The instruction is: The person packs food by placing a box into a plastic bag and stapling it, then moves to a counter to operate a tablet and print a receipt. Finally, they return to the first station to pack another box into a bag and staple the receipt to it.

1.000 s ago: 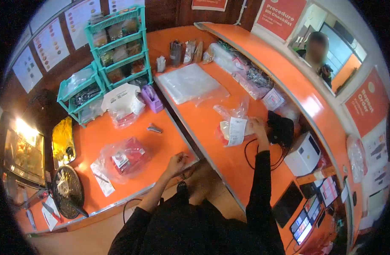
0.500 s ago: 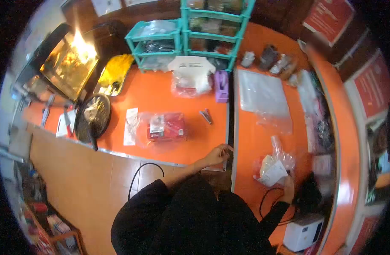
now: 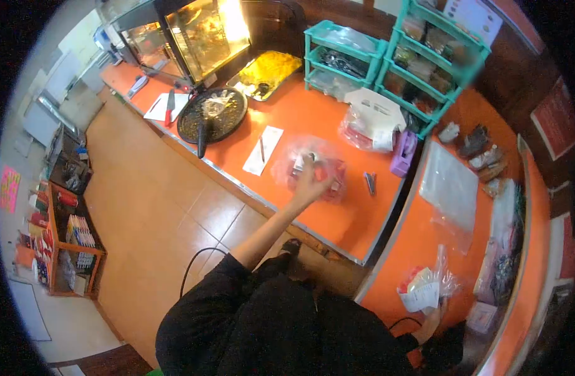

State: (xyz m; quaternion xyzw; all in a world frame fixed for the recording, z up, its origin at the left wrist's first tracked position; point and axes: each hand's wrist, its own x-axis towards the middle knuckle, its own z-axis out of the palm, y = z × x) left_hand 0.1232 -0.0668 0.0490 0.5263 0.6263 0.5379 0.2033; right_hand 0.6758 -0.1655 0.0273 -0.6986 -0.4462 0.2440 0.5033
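Observation:
My left hand (image 3: pixel 312 183) reaches over the orange counter and rests on a red package in a clear plastic bag (image 3: pixel 334 170), its fingers partly bent over the top. At the lower right, my right hand (image 3: pixel 433 318) is closed on the edge of a clear plastic bag with a white paper label (image 3: pixel 421 296). The fingers of that hand are partly hidden by the bag. Left of the red package lies a white slip (image 3: pixel 270 143) with a pen on it. A small stapler (image 3: pixel 369 183) sits to its right.
A black pan (image 3: pixel 221 128), a red-handled knife (image 3: pixel 169 116) and a yellow tray (image 3: pixel 268 70) are at the left. Teal racks (image 3: pixel 344 59), a purple tape dispenser (image 3: pixel 402 156) and plastic bags (image 3: pixel 450 188) stand or lie further right. A gap separates the two counters.
The view has turned left. My left hand has moved from the counter's edge onto the red package. My right hand stays at the labelled bag.

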